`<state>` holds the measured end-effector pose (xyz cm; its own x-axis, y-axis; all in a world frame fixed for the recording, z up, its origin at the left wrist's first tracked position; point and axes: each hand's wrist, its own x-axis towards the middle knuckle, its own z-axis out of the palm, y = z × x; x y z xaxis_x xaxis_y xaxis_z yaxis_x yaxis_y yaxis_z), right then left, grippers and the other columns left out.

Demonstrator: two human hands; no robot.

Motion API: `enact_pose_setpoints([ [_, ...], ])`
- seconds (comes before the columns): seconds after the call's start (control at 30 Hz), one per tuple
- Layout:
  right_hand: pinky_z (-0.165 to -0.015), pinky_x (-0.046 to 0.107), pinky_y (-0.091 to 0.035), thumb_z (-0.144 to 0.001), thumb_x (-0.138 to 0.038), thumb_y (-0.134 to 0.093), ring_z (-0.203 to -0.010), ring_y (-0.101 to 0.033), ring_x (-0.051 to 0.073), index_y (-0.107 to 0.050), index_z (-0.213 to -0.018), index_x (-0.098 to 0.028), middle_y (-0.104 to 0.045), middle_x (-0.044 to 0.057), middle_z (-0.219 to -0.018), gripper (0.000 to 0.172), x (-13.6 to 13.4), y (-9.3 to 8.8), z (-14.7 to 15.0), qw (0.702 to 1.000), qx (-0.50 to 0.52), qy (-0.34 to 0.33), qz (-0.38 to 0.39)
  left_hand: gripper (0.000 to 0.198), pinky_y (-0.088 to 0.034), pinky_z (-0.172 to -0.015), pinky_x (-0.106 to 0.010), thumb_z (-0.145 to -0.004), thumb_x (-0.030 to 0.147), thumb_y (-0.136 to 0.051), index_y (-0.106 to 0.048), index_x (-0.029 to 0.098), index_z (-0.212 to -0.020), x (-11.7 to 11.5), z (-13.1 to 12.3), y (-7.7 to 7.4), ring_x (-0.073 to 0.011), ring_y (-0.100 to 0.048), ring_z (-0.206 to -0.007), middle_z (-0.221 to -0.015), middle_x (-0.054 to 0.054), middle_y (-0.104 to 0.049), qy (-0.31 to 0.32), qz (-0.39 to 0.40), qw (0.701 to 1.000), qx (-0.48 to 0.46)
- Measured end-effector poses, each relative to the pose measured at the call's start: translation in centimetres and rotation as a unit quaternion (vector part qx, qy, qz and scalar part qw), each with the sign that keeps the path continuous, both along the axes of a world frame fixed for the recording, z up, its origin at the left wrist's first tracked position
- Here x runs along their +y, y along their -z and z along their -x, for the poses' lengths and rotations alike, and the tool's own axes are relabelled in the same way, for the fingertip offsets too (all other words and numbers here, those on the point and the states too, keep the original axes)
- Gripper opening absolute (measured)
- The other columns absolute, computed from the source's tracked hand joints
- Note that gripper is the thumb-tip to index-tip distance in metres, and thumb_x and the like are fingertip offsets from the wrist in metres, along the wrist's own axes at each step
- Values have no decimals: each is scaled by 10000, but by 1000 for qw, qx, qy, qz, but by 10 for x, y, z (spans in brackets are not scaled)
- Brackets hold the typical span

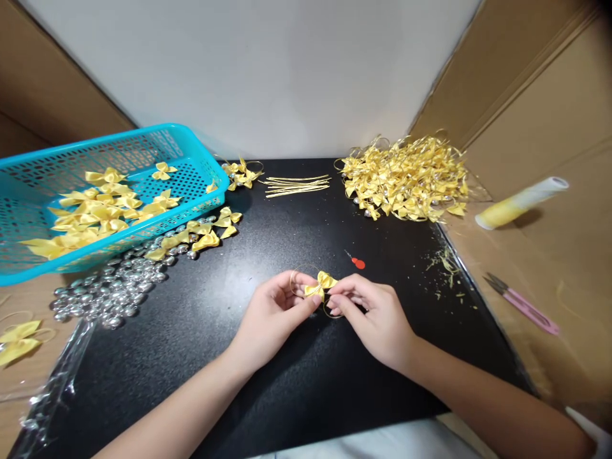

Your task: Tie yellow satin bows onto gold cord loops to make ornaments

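Bow (pixel 325 280) pinched by left hand (pixel 275 307), right hand (pixel 377 313).

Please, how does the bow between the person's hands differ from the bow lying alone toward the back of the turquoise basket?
A gold cord loops beside the held bow; none shows at the basket bow. The held bow is between the left hand and right hand; the basket bow lies untouched in the turquoise basket. Both are yellow.

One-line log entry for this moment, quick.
left hand: holds bow; right hand: at bow's edge; threader: on table; snips: right of table
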<state>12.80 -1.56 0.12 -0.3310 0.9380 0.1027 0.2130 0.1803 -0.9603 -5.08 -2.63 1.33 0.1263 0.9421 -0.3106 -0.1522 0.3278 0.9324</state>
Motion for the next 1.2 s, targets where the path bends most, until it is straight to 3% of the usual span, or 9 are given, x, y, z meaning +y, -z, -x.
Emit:
enact_pose_setpoints([
  [0.33,-551,216,-478,-895,-183,-554,-540,-592,103,-614,-789,-175,-629,-8,-623,122,0,-4,0,995,-74,6,-70,161,-449,-647,-205,-768,297,-734,-663,153,-765,-1,-1,-5,-96,-574,-655,-702,3,-660,3,-18,998,67],
  [0.53,-553,208,-477,-890,-182,-548,-535,-580,97,-614,-800,-172,-622,-13,-629,113,0,-4,-1,996,-64,22,-54,164,-461,-676,-230,-796,273,-707,-598,169,-860,-3,-1,0,-116,-573,-714,-783,-3,-631,1,-49,996,69],
  [1.0,-556,235,-453,-901,-224,-538,-554,-549,104,-576,-802,-195,-605,-6,-654,110,1,-8,-1,998,-53,9,-29,170,-421,-617,-239,-770,295,-707,-586,177,-781,-4,-3,-7,-119,-530,-648,-710,8,-596,31,-64,988,135],
  [1.2,-536,223,-383,-923,-226,-503,-546,-454,87,-479,-872,-224,-457,-62,-632,57,1,-4,-3,999,29,-21,29,161,-414,-630,-239,-787,285,-694,-570,183,-810,-5,-4,-7,-115,-522,-661,-714,19,-580,39,-62,990,119],
])
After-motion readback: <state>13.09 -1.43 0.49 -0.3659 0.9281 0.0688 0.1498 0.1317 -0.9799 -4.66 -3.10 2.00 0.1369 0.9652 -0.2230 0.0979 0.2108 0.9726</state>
